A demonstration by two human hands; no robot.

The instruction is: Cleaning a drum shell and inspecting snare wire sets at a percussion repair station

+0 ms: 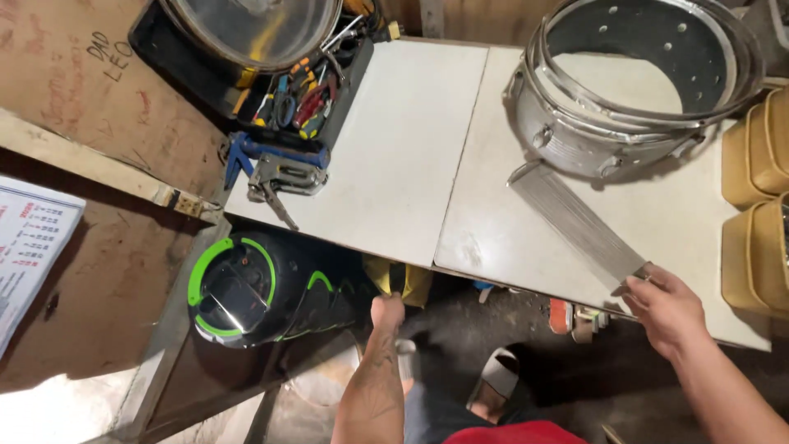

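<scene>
A silver drum shell (575, 123) with metal hoops stands on the white table (394, 164) at the far right. A long strip of snare wires (575, 222) lies slantwise in front of it. My right hand (666, 308) pinches the near end of that strip at the table's front edge. My left hand (380, 362) reaches down below the table edge, its fingertips at a yellow and black object (407, 284) under the tabletop. Its fingers are mostly hidden, so I cannot tell whether it grips anything.
A black tray of pliers and screwdrivers (300, 94) sits at the table's far left under a round drum head (246, 29). A blue-handled staple gun (279, 168) lies beside it. A black and green cylinder (246, 288) stands below left. Tan cases (756, 205) line the right.
</scene>
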